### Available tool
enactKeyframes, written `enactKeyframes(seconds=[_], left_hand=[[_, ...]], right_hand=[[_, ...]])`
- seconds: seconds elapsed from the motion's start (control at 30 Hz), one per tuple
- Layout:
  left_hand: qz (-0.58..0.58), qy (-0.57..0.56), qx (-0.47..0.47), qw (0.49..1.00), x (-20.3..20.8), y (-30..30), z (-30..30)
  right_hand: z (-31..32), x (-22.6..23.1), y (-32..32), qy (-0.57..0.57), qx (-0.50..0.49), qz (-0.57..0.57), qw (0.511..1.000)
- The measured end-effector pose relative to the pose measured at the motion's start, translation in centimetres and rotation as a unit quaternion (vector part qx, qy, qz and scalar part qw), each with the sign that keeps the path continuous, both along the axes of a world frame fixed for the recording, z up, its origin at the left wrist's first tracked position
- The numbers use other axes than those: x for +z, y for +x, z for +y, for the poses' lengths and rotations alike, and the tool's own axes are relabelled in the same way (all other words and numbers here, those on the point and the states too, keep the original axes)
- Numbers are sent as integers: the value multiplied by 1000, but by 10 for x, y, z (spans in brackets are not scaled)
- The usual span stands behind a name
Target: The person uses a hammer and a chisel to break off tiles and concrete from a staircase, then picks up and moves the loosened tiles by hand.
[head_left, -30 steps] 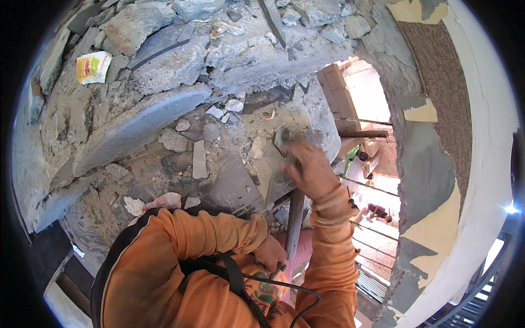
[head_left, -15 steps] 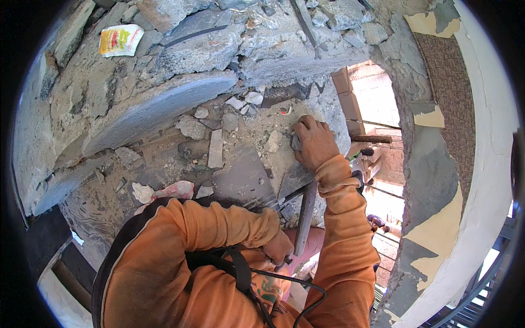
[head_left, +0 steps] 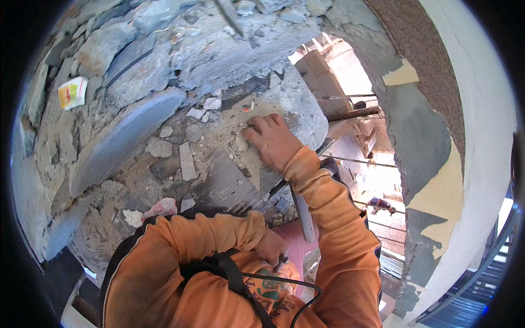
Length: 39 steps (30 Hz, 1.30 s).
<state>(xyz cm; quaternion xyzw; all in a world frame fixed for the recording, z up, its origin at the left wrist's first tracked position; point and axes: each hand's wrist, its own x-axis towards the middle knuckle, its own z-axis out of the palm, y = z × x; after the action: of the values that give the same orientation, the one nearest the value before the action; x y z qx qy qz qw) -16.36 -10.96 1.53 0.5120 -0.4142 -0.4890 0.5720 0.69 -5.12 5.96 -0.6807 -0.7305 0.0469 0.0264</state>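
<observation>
My right hand [head_left: 273, 143] rests palm-down on dusty rubble, fingers bent and apart; its underside is hidden. Under the right forearm, a grey bar [head_left: 304, 216] slants downward, its upper part hidden. My left hand [head_left: 271, 248] is closed near my lap, left of the bar's lower end. A small dark tip [head_left: 281, 261] shows at those fingers, but I cannot make out what it belongs to. Just left of the right hand lie a flat grey slab [head_left: 229, 177], a narrow pale piece [head_left: 187, 162] and several small stones [head_left: 212, 103].
Broken concrete [head_left: 131, 123] rises left and ahead. A jagged opening [head_left: 377, 164] on the right shows bars and a person [head_left: 381, 204] far below. Beyond it stands a wall edge [head_left: 432, 164] with torn covering. A printed packet [head_left: 73, 93] and pale crumpled scraps [head_left: 150, 212] lie on the debris.
The whole view has shifted, bringing the scene leftward. The bar's lower end has swung right, away from my left hand. A grey chunk at my right fingers no longer shows.
</observation>
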Motion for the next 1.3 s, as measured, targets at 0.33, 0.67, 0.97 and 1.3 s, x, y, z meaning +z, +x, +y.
enactKeyframes(seconds=[0.33,0.67,0.97,1.3], left_hand=[[-40,39,35,998,-7,-2,4],[-124,49,66,989,1,-5,3],[-119,58,15,991,-10,-4,-6],[-120,55,53,990,-28,-14,-6]], right_hand=[[-39,21,-69,137,-127,133,973],[-68,20,-97,85,-207,116,968],[-5,-1,-73,59,-159,-139,976],[-9,25,-78,221,-180,221,933]])
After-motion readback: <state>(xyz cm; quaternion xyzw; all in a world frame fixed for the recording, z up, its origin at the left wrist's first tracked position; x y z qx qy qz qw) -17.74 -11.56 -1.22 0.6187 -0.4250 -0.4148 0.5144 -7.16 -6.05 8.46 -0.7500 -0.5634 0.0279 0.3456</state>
